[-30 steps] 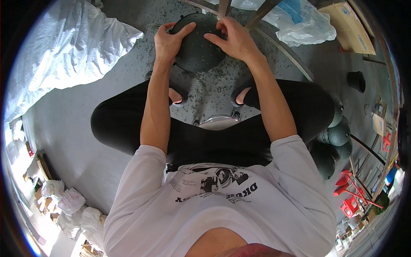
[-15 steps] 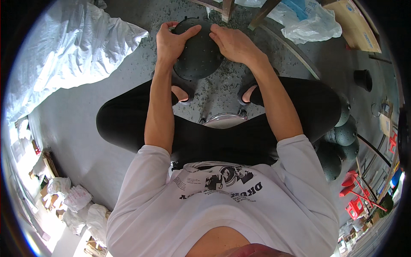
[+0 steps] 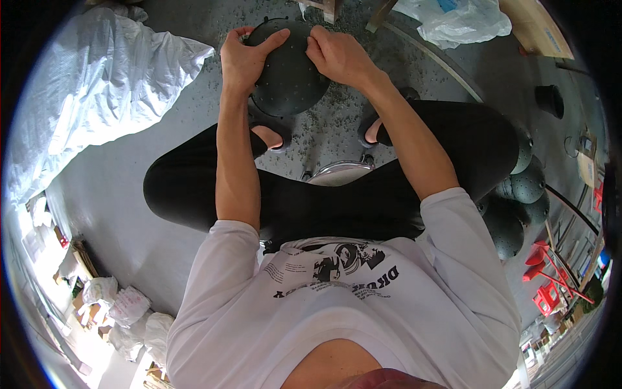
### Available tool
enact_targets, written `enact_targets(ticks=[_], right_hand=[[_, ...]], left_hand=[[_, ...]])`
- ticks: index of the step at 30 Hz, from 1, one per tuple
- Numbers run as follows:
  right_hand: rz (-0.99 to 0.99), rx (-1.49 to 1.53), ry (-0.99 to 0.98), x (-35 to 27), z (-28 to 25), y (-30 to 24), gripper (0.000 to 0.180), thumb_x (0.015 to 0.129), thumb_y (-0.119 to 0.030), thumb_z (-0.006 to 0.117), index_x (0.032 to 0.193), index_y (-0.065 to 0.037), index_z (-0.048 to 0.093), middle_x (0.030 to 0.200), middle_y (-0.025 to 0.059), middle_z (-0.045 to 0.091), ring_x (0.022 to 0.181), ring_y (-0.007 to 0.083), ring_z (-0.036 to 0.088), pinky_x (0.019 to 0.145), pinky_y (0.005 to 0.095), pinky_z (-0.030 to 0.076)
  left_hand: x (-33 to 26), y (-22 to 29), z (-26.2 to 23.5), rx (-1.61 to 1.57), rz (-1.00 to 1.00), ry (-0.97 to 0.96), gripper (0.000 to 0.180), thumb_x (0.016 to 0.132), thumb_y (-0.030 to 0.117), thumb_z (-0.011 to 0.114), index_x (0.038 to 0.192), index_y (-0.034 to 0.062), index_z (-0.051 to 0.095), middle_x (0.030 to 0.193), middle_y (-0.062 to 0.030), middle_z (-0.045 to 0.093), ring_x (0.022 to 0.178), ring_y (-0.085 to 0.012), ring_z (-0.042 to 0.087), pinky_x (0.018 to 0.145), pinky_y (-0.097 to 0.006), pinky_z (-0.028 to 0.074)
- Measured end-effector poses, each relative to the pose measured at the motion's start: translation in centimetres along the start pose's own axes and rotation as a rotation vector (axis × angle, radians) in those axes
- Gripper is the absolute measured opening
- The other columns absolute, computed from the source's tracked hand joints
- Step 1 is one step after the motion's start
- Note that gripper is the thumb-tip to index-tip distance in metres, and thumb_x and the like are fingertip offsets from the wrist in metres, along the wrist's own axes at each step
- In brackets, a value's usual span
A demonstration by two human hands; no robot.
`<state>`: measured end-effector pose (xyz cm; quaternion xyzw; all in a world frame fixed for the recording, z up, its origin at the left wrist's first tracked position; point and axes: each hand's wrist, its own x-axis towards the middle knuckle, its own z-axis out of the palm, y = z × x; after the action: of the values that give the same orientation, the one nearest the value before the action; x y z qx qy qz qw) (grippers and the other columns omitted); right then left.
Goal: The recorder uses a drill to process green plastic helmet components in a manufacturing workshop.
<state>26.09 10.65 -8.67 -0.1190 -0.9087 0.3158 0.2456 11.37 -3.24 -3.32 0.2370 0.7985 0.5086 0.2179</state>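
Observation:
A dark grey-green round dome, dotted with small light spots and with small nubs along its rim, is in front of me above the floor. My left hand grips its left edge, thumb lying across the top and fingers hidden around the side. Against the dome's upper right is my right hand, its fingers curled in and pressed together at the surface. Whatever is between those fingertips is too small or hidden to make out. Beneath the dome, many tiny dark bits are scattered over the grey floor.
Several similar dark domes are piled beside my right knee. A large silvery-white sack lies at the left. At the far right are a cardboard box, clear plastic bag, black pot and red stool-like frame.
My right hand's fingers have gone from more stretched out to curled against the dome. The left hand keeps its hold. The whole view has shifted slightly.

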Motion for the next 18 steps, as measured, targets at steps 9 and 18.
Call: enact_targets(ticks=[9, 18], right_hand=[[-0.019, -0.004, 0.021, 0.0, 0.6, 0.7, 0.021, 0.102, -0.023, 0.056, 0.096, -0.003, 0.056, 0.07, 0.0217, 0.065, 0.067, 0.0434, 0.066, 0.06, 0.0533, 0.051], [0.213, 0.163, -0.027, -0.6, 1.2, 1.9, 0.025, 0.103, -0.024, 0.054, 0.092, -0.002, 0.057, 0.069, 0.023, 0.063, 0.067, 0.0451, 0.064, 0.061, 0.0539, 0.048]], left_hand=[[0.4, -0.5, -0.1, 0.077, 0.026, 0.022, 0.088, 0.067, 0.041, 0.096, 0.125, -0.011, 0.055, 0.102, -0.0227, 0.07, 0.08, -0.0244, 0.073, 0.067, -0.031, 0.06], [0.3, -1.0, 0.7, 0.183, 0.081, 0.018, 0.091, 0.066, 0.049, 0.095, 0.123, -0.0119, 0.059, 0.101, -0.0211, 0.072, 0.086, -0.0243, 0.074, 0.073, -0.033, 0.061]])
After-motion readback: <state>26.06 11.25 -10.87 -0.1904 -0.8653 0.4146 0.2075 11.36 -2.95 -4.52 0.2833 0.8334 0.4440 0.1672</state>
